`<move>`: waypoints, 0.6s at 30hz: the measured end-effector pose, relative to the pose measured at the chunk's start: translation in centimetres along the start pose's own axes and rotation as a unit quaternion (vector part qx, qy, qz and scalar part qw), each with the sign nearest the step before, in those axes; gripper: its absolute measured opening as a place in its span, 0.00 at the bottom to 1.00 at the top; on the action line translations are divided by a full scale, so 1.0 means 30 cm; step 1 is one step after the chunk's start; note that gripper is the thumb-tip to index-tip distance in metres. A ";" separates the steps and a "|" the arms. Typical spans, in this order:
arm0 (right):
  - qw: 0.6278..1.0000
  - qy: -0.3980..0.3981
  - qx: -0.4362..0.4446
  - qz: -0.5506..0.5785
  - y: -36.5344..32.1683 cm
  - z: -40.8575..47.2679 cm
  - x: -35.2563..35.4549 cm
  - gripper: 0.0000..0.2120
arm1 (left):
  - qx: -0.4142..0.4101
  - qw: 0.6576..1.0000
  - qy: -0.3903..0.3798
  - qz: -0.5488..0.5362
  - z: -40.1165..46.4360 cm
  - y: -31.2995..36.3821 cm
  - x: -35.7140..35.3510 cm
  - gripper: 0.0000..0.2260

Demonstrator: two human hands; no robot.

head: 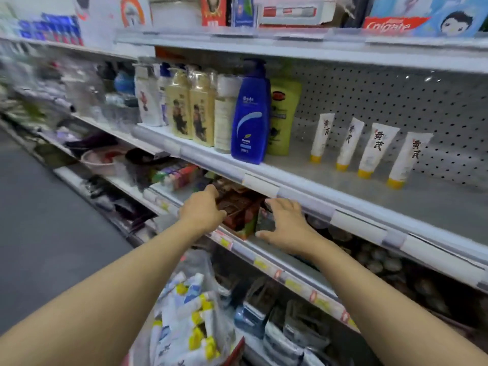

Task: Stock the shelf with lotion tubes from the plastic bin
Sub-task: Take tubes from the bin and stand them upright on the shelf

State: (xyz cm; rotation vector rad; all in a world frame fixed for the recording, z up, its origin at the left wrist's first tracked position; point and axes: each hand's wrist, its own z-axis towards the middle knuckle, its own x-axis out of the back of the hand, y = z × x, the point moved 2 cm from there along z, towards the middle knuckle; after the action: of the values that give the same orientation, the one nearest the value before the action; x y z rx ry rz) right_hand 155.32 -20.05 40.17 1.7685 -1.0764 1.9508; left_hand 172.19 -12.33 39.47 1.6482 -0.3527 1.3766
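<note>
Several white lotion tubes with yellow caps (369, 149) stand cap-down in a row on the right part of the middle shelf (303, 196). More white tubes with yellow and blue parts (184, 318) lie heaped in clear plastic in the bin at the bottom centre; its red rim (237, 348) shows. My left hand (203, 211) and my right hand (287, 225) reach to the shelf below, one on each side of a stack of brown boxes (237, 211). Both hands have their fingers spread against the boxes, and neither holds a tube.
Left of the standing tubes are a blue pump bottle (250, 114), a green bottle (284, 114) and beige bottles (190, 107). Toothpaste boxes (390, 25) fill the top shelf. Dark packets (285, 328) line the lowest shelf. The grey aisle floor (39, 233) lies to the left.
</note>
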 end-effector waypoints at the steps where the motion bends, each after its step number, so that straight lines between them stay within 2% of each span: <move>1: 1.000 -0.011 0.005 -0.006 -0.029 0.007 -0.042 0.38 | 0.013 1.000 -0.005 0.004 -0.016 -0.054 -0.005 0.20; 9: 0.992 -0.106 0.059 -0.030 -0.178 0.077 -0.379 0.38 | 0.117 0.990 -0.062 0.039 -0.129 -0.433 -0.108 0.16; 13: 0.981 -0.183 0.063 -0.013 -0.204 0.137 -0.553 0.37 | 0.178 0.979 -0.096 0.038 -0.155 -0.600 -0.205 0.19; 18: 0.967 -0.245 0.069 -0.017 -0.196 0.223 -0.770 0.35 | 0.249 0.957 -0.143 0.027 -0.177 -0.761 -0.360 0.20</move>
State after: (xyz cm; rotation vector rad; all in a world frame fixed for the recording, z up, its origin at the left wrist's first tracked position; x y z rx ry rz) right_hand 168.69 -14.70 20.01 2.4099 -1.0560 1.6385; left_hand 181.61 0.34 19.04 2.2811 -0.2261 1.3359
